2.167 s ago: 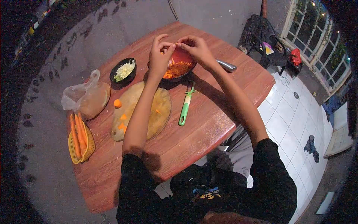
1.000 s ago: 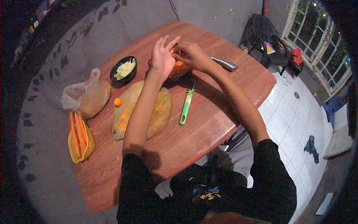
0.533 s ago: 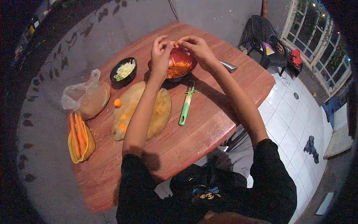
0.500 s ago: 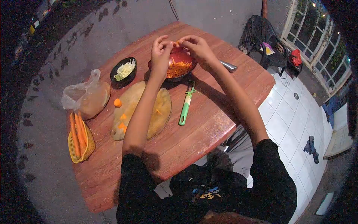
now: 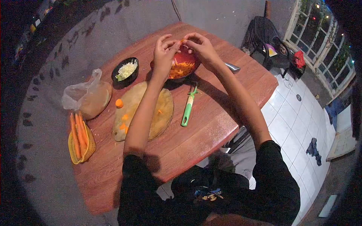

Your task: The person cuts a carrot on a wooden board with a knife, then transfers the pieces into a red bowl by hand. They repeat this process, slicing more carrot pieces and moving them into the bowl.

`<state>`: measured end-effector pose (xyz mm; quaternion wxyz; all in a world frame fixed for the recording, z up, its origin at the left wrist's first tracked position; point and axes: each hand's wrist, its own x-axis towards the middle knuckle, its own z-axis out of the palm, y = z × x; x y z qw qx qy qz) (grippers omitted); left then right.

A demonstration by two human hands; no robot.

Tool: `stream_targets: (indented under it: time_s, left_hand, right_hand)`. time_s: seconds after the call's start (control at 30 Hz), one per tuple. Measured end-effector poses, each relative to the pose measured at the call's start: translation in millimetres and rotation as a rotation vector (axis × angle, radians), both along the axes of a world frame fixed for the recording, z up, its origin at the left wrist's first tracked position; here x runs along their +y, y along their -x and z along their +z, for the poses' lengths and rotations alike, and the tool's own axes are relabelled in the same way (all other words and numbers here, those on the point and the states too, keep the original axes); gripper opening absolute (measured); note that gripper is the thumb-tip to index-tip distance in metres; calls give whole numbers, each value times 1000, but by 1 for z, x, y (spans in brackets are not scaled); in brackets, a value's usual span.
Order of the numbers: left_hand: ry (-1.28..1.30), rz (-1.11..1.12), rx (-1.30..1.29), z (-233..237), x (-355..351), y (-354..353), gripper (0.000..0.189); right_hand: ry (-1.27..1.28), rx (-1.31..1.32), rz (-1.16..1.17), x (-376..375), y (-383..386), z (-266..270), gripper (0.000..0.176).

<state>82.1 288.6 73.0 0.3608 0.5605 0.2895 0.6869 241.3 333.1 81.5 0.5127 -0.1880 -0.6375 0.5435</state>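
Observation:
Both hands are raised over a red bowl with a dark outside, which holds shredded carrot. My left hand is closed, its fingertips pinching a small orange piece of carrot. From the other side my right hand pinches the same piece between thumb and forefinger. Nearer to me lies a green-handled peeler. Left of it, a round wooden cutting board bears a carrot stub and several orange scraps, partly covered by my left forearm.
A black bowl of shredded pale vegetable stands left of the red bowl. Further left are a plastic bag over a round tan item and a yellow basket with carrots. A knife blade or metal handle lies beyond my right forearm.
My hands have shifted very slightly, with the fingertips still together over the red bowl. The peeler, board and bowls have stayed in place.

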Motion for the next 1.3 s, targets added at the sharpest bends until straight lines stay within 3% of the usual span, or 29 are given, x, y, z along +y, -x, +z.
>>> stream_targets:
  time_s: [0.13, 0.2, 0.6, 0.83, 1.1, 1.3]
  left_hand:
    - [-24, 90, 33, 0, 1, 0, 45]
    - [-107, 235, 172, 1, 1, 0, 42]
    - [-152, 371, 338, 6, -13, -8, 35]
    - [-212, 369, 305, 7, -10, -8, 37]
    - [-154, 193, 184, 8, -9, -11, 42]
    - [-115, 238, 222, 10, -10, -11, 42]
  right_hand:
    - [63, 6, 26, -3, -1, 2, 21]
    - [89, -1, 13, -5, 0, 2, 22]
    - [47, -28, 47, 2, -1, -2, 21]
    - [87, -22, 40, 0, -1, 0, 18]
    - [74, -67, 26, 0, -2, -1, 17]
    - [103, -28, 46, 0, -1, -3, 19]
